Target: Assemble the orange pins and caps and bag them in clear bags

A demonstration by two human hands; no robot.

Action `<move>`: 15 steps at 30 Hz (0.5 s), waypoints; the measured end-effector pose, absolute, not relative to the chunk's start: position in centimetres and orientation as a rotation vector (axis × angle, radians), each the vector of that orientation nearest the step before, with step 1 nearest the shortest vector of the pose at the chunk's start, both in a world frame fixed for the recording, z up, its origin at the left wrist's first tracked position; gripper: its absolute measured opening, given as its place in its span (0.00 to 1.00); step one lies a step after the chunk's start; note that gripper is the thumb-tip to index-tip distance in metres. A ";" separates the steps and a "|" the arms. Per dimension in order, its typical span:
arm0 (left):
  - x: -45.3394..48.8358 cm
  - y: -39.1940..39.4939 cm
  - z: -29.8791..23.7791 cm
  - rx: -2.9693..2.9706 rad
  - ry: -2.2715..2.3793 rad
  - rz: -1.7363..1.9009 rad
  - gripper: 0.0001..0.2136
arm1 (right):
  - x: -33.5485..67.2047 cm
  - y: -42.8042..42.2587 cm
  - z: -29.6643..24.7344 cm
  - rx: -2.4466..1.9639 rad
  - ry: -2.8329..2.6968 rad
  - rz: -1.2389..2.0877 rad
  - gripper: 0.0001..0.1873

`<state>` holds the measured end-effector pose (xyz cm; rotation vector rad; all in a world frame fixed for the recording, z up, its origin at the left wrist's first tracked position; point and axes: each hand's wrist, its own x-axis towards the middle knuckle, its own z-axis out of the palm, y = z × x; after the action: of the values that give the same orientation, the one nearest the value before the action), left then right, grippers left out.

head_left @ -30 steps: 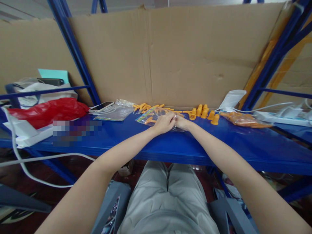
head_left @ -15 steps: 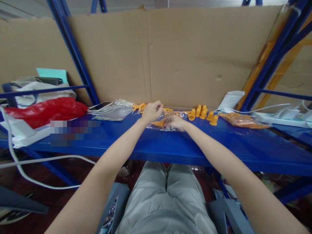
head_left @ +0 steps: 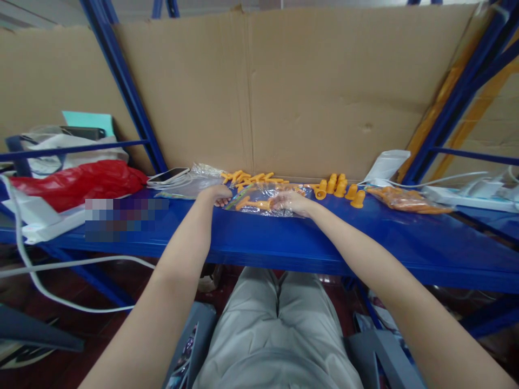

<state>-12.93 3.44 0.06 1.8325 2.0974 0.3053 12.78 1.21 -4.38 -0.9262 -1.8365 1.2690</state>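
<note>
A clear plastic zip bag lies on the blue shelf with orange plastic pieces at it. My right hand is at the bag's right part, its fingers closed round the wide end of an orange cup-shaped piece. A thin orange piece points left from that cup. Whether my right fingers are under the film or on it, I cannot tell. At the bag's left edge, by the coloured zip strip, is my left hand, its fingers curled in; what they hold is hidden. Several thin orange pieces lie loose behind the bag.
Several orange cups stand to the right, before a filled bag of orange parts. Left are a flat clear bag, a phone and a red plastic bag. A cardboard sheet walls the back.
My left hand has moved left, from above the bag's middle to its left edge, uncovering the loose orange pieces behind. My right hand has stayed at the orange cup-shaped piece.
</note>
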 end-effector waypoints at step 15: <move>-12.9 3.7 0.4 1.694 2.071 0.177 0.05 | 11.1 1.6 -5.3 -0.885 -1.743 1.351 0.10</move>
<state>-12.92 3.66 0.39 1.6945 2.0709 0.1768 11.15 1.55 -5.28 -0.8853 -1.7435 1.3513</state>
